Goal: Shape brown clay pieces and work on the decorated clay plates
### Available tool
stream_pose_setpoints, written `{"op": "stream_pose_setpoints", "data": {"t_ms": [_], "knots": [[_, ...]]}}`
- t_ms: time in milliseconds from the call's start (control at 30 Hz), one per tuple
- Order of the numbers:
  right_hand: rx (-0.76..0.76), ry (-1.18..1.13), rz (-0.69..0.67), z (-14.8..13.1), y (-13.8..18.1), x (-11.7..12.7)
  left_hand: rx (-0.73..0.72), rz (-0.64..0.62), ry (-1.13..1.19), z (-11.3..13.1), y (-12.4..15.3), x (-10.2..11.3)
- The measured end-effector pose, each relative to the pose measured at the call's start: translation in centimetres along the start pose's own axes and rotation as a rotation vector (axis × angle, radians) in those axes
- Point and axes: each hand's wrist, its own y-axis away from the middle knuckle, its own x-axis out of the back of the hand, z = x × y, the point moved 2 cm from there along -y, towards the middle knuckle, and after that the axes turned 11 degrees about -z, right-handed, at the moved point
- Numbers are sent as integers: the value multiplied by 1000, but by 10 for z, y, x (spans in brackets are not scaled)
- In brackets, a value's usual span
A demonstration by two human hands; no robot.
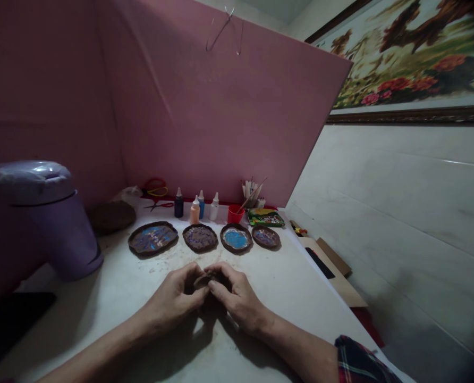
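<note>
My left hand (177, 298) and my right hand (237, 295) meet over the white table (285, 287), fingers curled round a small brown lump of clay (204, 279) pinched between them. Beyond the hands lie several flat brown clay plaques in a row: a wide one with blue paint (153, 238), a purple-speckled one (200, 237), one with a blue middle (236, 238) and a small one (265, 236).
Small paint bottles (195, 208) stand behind the plaques, with a red cup (235, 214), a holder of brushes (253, 192), a green box (265, 217) and red scissors (159, 204). A lilac lidded bin (49, 213) stands at left. Pink boards wall the back.
</note>
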Motion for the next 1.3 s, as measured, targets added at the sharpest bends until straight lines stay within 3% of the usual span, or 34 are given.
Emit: {"op": "stream_pose_setpoints", "data": {"t_ms": [500, 1300], "knots": [[12, -28, -21, -2, 0, -1, 49, -53, 111, 5, 3, 2], [120, 215, -23, -3, 4, -2, 48, -65, 206, 4, 2, 1]]}}
